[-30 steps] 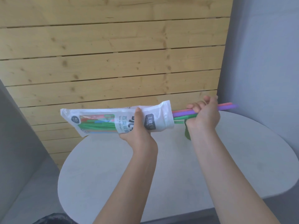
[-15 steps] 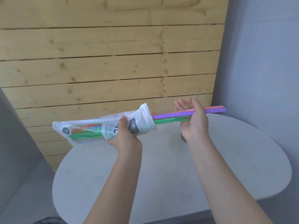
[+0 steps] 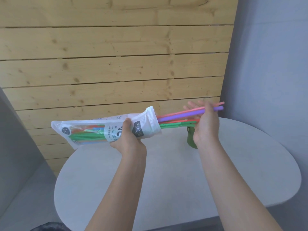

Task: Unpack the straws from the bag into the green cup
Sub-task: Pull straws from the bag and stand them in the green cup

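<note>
Head view, left hand [image 3: 128,140] grips bag [image 3: 103,127] held above counter [image 3: 166,180], straws [image 3: 181,115] sticking out right across right hand [image 3: 205,125], fingers straight, cup [image 3: 191,137] behind that hand on counter.

Round grey table [image 3: 166,189], wall of light wooden planks [image 3: 116,72] behind, plain grey wall [image 3: 270,64] on the right

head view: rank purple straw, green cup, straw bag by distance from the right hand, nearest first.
1. purple straw: lies across the right hand, touching it.
2. green cup: on the table, just beyond the wrist, partly hidden.
3. straw bag: off to the left, gripped by the left hand.
</note>
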`<state>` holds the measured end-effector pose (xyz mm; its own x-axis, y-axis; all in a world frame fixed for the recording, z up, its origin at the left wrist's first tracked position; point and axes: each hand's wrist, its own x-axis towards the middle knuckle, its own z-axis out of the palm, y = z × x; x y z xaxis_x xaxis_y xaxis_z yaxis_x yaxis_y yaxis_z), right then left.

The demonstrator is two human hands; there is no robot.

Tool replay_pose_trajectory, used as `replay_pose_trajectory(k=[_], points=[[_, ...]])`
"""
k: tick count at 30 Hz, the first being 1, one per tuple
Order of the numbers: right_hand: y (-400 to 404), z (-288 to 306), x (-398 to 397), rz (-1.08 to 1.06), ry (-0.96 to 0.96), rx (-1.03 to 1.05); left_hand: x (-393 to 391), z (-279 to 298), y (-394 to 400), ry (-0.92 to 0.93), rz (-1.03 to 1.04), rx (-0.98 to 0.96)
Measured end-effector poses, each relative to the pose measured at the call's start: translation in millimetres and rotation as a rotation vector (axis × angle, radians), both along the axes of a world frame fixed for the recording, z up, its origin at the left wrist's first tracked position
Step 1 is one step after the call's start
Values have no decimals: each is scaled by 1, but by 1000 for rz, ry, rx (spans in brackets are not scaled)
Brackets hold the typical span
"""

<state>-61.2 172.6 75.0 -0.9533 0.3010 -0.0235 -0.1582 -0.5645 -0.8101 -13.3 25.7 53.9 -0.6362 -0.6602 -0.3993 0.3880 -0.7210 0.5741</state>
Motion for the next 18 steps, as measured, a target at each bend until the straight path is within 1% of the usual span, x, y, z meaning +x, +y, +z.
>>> replay_pose_trajectory(k=[2, 3, 5, 7, 9, 11, 13, 15, 18], points=[[-7, -6, 0, 59, -49, 108, -1, 0, 1, 2, -9, 10], [-10, -9, 0, 60, -57, 130, -1, 0, 1, 1, -6, 14], [-12, -10, 1, 27, -28, 83, -2, 1, -1, -2, 8, 16], [-11, -6, 3, -56, 23, -11, -2, 1, -3, -5, 15, 13], [-6, -3, 5, -174, 70, -44, -1, 1, -4, -3, 14, 10], [-1, -2, 6, -250, 117, -21, -1, 0, -5, -2, 19, 8], [4, -2, 6, -288, 133, 48, -1, 0, -5, 2, 25, 7], [6, -2, 4, -269, 105, 93, -1, 0, -5, 4, 29, 7], [0, -4, 8, -110, 8, 180, -1, 0, -4, 8, 26, 9]])
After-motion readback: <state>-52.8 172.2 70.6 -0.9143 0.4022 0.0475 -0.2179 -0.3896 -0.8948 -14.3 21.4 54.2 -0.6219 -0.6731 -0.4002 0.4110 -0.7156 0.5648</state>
